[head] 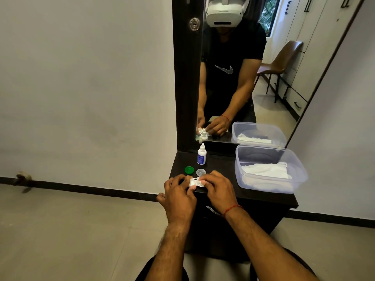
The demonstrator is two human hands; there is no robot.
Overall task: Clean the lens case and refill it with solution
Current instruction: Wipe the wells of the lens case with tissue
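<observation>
Holding the lens case (195, 181) just below the frame's centre, we pinch its left end with our left hand (178, 192) and its right end with our right hand (217, 189), fingers curled. Just above it on the cabinet top (221, 165) lie a green cap (189, 169) and a clear cap (200, 171), with the bottle (202, 157) higher still.

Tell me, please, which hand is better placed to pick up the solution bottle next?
Probably the right hand: the solution bottle stands almost straight beyond it, while the left hand sits further aside, behind the green cap. Both now pinch the lens case, so the left could hold it alone.
</observation>
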